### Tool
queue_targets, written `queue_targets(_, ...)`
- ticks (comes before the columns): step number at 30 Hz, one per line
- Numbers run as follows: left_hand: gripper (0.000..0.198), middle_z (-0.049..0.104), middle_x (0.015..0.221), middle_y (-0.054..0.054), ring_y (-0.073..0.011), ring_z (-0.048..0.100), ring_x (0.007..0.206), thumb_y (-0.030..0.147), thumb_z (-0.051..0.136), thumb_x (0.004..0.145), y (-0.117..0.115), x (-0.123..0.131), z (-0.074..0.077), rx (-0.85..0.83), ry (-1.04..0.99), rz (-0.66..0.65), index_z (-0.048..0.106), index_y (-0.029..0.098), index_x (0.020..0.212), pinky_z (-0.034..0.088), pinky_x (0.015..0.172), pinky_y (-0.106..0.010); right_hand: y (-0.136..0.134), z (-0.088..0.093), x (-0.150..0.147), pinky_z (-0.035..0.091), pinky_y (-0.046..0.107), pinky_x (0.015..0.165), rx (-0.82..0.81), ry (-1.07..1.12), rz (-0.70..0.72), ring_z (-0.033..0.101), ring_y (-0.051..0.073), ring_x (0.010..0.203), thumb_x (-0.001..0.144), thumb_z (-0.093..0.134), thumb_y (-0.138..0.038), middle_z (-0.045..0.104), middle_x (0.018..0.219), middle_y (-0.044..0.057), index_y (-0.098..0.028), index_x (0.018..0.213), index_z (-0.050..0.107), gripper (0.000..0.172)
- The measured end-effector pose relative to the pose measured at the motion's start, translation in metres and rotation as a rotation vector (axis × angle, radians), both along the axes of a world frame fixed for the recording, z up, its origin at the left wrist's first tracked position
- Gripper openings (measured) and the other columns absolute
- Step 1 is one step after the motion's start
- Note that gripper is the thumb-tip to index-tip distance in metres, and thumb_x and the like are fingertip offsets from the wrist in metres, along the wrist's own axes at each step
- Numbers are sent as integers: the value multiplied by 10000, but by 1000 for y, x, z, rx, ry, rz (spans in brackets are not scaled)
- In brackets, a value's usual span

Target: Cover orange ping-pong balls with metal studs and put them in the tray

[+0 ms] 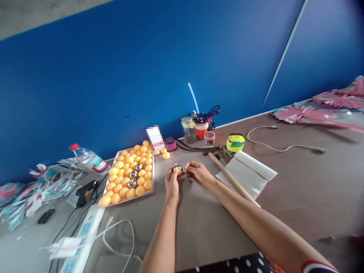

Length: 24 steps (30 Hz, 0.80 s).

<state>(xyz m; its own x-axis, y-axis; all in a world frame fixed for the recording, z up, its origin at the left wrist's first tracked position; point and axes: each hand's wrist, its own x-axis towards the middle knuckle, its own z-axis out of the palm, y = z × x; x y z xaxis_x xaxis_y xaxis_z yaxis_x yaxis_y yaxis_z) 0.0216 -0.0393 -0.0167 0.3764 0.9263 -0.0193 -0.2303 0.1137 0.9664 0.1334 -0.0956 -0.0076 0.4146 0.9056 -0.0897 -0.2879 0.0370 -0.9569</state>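
My left hand (172, 184) is closed around a small ball (178, 169), shiny silver on top with an orange part showing below. Just right of it, my right hand (199, 173) is pinched, its fingertips close to the ball; whatever they hold, if anything, is too small to make out. Left of my hands, a shallow white box (154, 178) holds many orange balls (130, 159) like ping-pong balls, among them three silver balls (133, 174). A few loose orange balls (166, 155) lie beside the box.
Right of my hands lie a wooden stick (233, 179) and a silvery sheet (250, 170). Behind stand a yellow-green tape measure (236, 143), a jar (189, 131) and red cups (201, 131). At left are a bottle (91, 159), a glue gun (85, 192) and a power strip (85, 237).
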Motion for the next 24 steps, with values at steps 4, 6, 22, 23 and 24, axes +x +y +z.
queue_targets(4,386,638,794,-18,-127,606,635,344,598,670,3,1,2,-127,-113,19,603,167,1013,479,622,-264,-3,-3,14,408,281,701,-88,-705,-257,533,157,722,733,518,-237,585,758,42,-166,739,571,89)
queue_targets(6,377,638,796,-20,-121,604,628,336,608,661,3,1,2,-123,-116,33,614,159,994,474,613,-251,-5,-6,18,377,331,845,-166,-1062,-321,511,211,946,759,518,-224,583,1007,106,-154,909,607,188)
queue_targets(22,375,654,812,-35,-143,622,658,361,627,661,4,1,-3,-60,-55,37,627,157,976,481,632,-263,-7,-11,16,355,311,878,-305,-1387,-105,496,212,1019,828,482,-227,602,1079,88,-176,1003,619,228)
queue_targets(23,371,657,819,-38,-147,624,679,364,627,662,3,1,-3,-50,-50,41,630,157,970,484,642,-264,-7,-10,15,362,312,868,-305,-1383,-119,497,213,1009,831,476,-225,602,1074,92,-174,1014,614,235)
queue_targets(24,366,658,824,-41,-150,624,696,367,627,664,3,1,-2,-39,-45,43,633,157,964,487,650,-264,-7,-10,14,362,315,874,-295,-1386,-133,488,217,1025,829,479,-223,593,1095,97,-168,1047,600,256)
